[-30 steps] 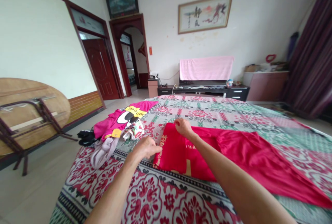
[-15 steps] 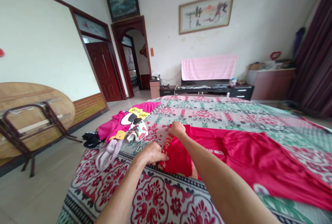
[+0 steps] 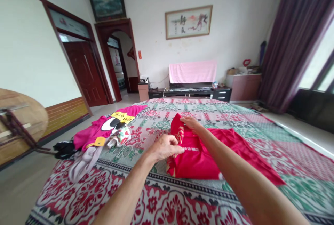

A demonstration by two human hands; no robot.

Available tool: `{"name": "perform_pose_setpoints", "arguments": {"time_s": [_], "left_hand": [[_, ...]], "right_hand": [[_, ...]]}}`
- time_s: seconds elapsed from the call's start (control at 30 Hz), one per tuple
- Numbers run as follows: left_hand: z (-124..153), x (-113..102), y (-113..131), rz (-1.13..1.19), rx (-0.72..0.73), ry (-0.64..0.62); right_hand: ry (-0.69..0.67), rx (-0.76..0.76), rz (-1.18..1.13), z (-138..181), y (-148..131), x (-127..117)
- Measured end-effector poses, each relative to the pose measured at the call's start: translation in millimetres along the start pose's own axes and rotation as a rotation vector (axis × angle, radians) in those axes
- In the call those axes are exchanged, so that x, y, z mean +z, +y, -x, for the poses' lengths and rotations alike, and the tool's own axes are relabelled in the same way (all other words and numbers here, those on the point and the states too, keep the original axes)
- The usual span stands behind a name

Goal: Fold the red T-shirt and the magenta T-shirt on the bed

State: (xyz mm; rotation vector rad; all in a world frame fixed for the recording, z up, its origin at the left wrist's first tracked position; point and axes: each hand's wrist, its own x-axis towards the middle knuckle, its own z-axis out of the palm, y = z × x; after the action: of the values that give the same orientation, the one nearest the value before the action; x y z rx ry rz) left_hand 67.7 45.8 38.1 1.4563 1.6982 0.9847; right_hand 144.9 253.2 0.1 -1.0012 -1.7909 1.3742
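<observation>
A red garment [image 3: 206, 155] with gold lettering lies on a bed covered by a floral red, green and white spread [image 3: 156, 197]. My left hand [image 3: 165, 146] pinches the near corner of its left edge. My right hand [image 3: 191, 122] grips the far corner of the same edge, and that edge is raised off the bed and turned over toward the right. The rest of the garment lies flat, stretching right.
A pile of clothes with a pink printed shirt [image 3: 104, 129] sits on the bed's left side. A folded round table [image 3: 18, 120] leans at the left wall. A TV stand with a pink cloth [image 3: 193, 72] stands at the far wall; dark curtains [image 3: 289, 44] hang right.
Both hands have lifted the garment's left edge and carried it rightward over the rest, making the garment shorter. The camera has turned to the right.
</observation>
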Motion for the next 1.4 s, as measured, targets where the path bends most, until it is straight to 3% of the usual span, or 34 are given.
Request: {"name": "perform_pose_setpoints", "arguments": {"time_s": [0.2,0.33,0.5,0.67,0.87,1.0,1.1,1.17,1.27,1.4], "left_hand": [[-25,63,1,-0.166,-0.006,0.025],[-28,80,0,-0.314,-0.014,0.028],[-27,81,2,-0.338,0.002,0.012],[-32,87,-5,-0.277,0.012,-0.032],[-30,87,-5,-0.209,0.11,-0.05],[-32,69,-6,-0.257,0.17,0.178],[-38,59,-22,-0.414,0.161,0.388],[-42,58,-38,-0.519,0.183,0.457],[-44,63,-57,-0.646,0.183,0.504],[-40,62,-56,-0.722,0.013,0.441]], "right_hand": [[0.087,0.037,-0.044,15,31,-42],[0.085,0.025,-0.016,22,42,-47],[0.081,-0.024,0.038,22,50,-45],[0.139,-0.148,0.294,23,55,-54],[0.223,-0.193,0.514,23,57,-67],[0.314,-0.37,0.7,28,55,-68],[0.176,-0.546,0.73,35,52,-63],[0.071,-0.579,0.78,41,52,-58],[-0.032,-0.477,0.908,48,56,-54],[-0.095,-0.374,0.985,49,62,-54]]}}
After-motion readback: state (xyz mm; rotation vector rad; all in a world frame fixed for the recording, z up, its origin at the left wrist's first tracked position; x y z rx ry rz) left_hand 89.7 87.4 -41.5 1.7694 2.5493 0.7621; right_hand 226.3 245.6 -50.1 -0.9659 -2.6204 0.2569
